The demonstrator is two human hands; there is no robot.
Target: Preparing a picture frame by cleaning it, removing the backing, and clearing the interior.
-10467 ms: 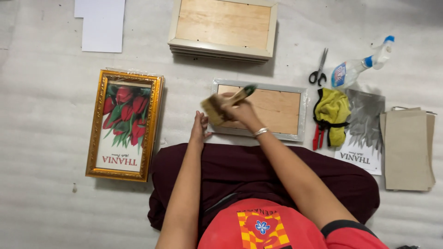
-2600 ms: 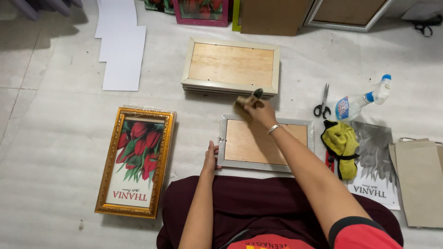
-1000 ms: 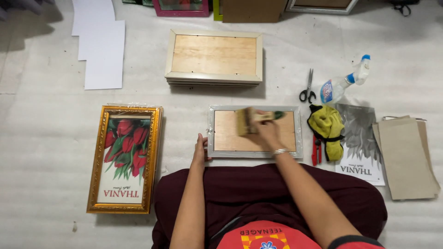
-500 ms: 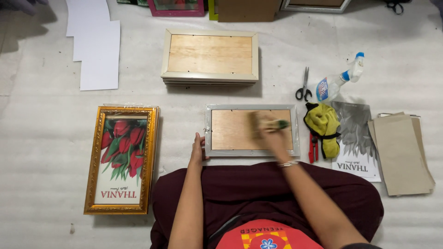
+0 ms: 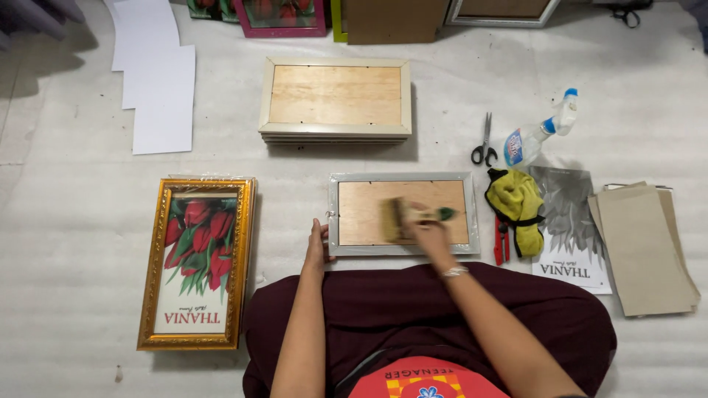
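right hand (image 5: 426, 234) fingers curled around brush (image 5: 402, 218), bristles on wooden back of silver frame (image 5: 402, 214) (face down, on floor before the lap) | left hand (image 5: 318, 247) fingers pressed together against frame's left edge | yellow cloth (image 5: 516, 200) just right

The frame (image 5: 402, 214) is pale grey around a tan wooden back. The brush (image 5: 413, 216) has a green handle. The gilt frame (image 5: 195, 262) shows red tulips. The cloth (image 5: 516, 199) is yellow.

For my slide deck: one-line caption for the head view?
Right hand sweeps a brush across a frame back; left hand steadies its edge.
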